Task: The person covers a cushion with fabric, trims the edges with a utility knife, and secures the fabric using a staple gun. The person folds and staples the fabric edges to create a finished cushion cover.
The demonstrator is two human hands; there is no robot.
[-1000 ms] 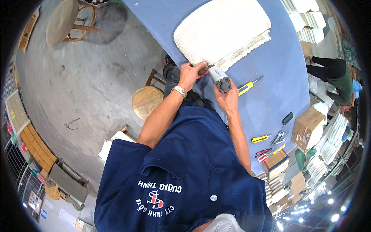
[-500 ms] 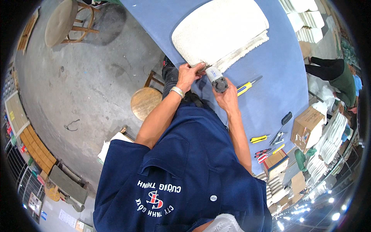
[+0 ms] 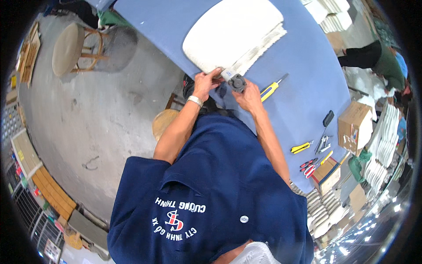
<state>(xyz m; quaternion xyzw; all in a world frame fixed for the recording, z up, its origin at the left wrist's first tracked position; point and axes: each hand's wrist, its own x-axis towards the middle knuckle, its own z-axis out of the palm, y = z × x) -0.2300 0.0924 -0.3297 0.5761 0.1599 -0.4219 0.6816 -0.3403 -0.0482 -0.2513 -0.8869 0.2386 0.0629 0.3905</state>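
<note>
A white, rounded seat pad [image 3: 233,35] with a rough fabric strip along its right side lies on a blue-topped table. My left hand [image 3: 205,84] grips the pad's near edge, thumb on top and the other fingers partly hidden. Beside it, my right hand [image 3: 249,96] is wrapped around a grey staple gun [image 3: 236,82]. The gun's pale front end meets the near edge of the pad, close to my left fingertips. To the right of my right hand lies a screwdriver-like tool [image 3: 270,91] with a yellow and blue handle.
On the blue table [image 3: 307,75], a yellow cutter [image 3: 301,148], a black-handled brush [image 3: 327,118] and red-handled tools [image 3: 310,167] lie at right. A cardboard box [image 3: 353,123] stands beyond. Stools [image 3: 68,49] stand on the floor at left. Another person [image 3: 382,61] is at far right.
The whole view has shifted, so the pad, tools and both hands appear farther up and left. My left hand still grips the pad's edge and my right still holds the staple gun there.
</note>
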